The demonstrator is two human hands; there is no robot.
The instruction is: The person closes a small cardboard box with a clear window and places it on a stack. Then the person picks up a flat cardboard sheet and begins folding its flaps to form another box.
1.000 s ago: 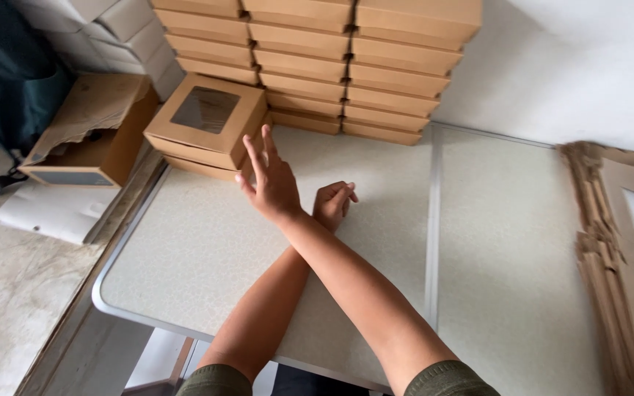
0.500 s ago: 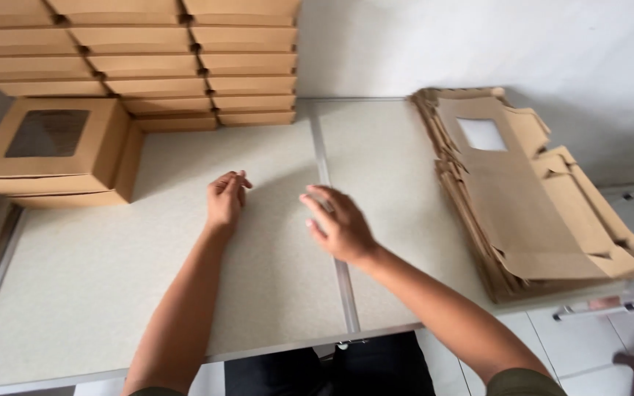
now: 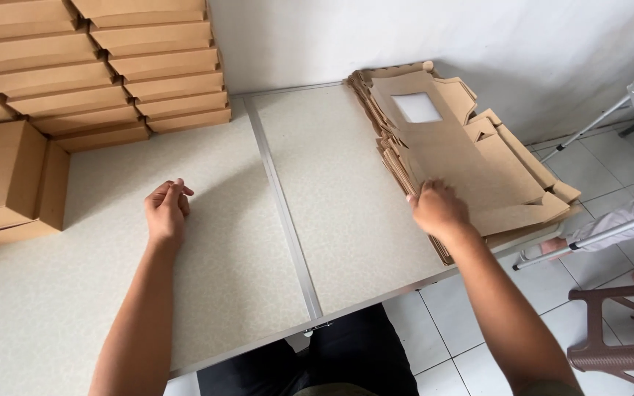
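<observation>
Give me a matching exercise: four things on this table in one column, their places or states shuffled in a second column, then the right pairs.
Things
1. left hand
2. right hand
3. flat box blanks
4. stacked closed boxes

Places or states
A. piled at the table's right edge, top one with a clear window
B. resting loosely curled on the bare tabletop, holding nothing
C. stacked in columns against the wall, far left
D. fingers on the near edge of the flat pile

Pairs: 1-B, 2-D, 3-A, 4-C
</observation>
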